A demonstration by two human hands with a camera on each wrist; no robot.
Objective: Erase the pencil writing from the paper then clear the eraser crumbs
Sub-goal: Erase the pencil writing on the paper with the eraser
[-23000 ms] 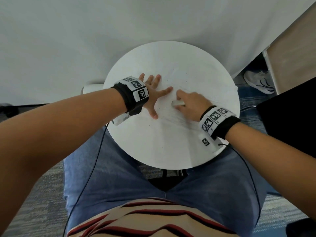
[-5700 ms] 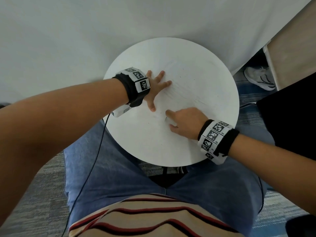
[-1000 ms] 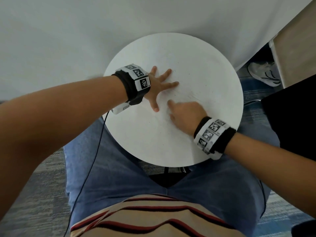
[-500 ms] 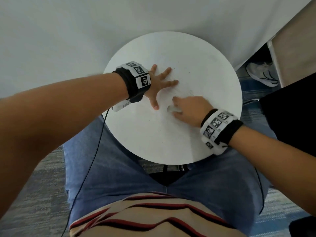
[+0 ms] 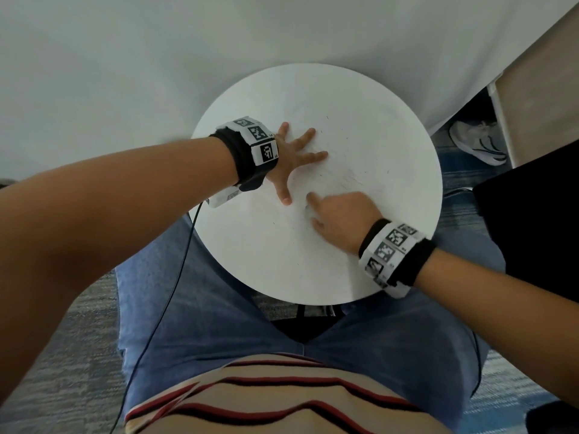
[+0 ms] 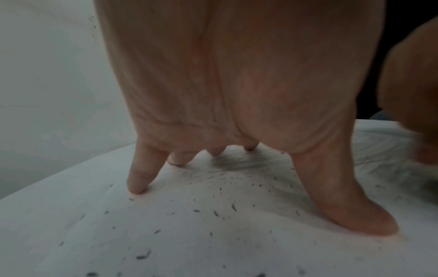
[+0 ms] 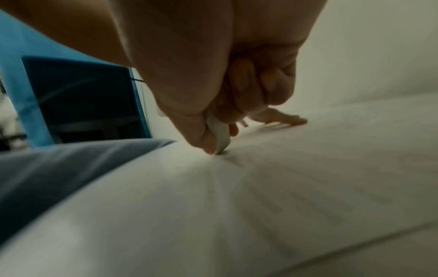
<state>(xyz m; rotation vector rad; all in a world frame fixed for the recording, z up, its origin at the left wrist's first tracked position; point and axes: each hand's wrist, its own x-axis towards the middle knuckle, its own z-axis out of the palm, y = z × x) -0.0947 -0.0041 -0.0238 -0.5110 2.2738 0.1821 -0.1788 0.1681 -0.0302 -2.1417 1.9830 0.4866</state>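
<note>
A white sheet of paper (image 5: 354, 158) lies on the round white table (image 5: 407, 126), with faint grey pencil marks (image 6: 237, 165) left on it. My left hand (image 5: 291, 161) presses flat on the paper, fingers spread and straight (image 6: 138, 180). My right hand (image 5: 338, 217) pinches a small white eraser (image 7: 219, 135) between thumb and fingers, its tip touching the paper just right of my left thumb. Dark eraser crumbs (image 6: 213, 211) are scattered over the sheet, also seen as crumbs (image 5: 365, 173) in the head view.
The table's near edge (image 5: 297, 296) sits above my lap in blue jeans (image 5: 219, 324). A cable (image 5: 163, 308) hangs from my left wrist. A white wall is behind; a shoe (image 5: 476, 142) and a dark object (image 5: 532, 220) stand at the right.
My right hand with the eraser has slid a little toward me and to the left over the paper since half a second ago. My left hand stays pressed in place.
</note>
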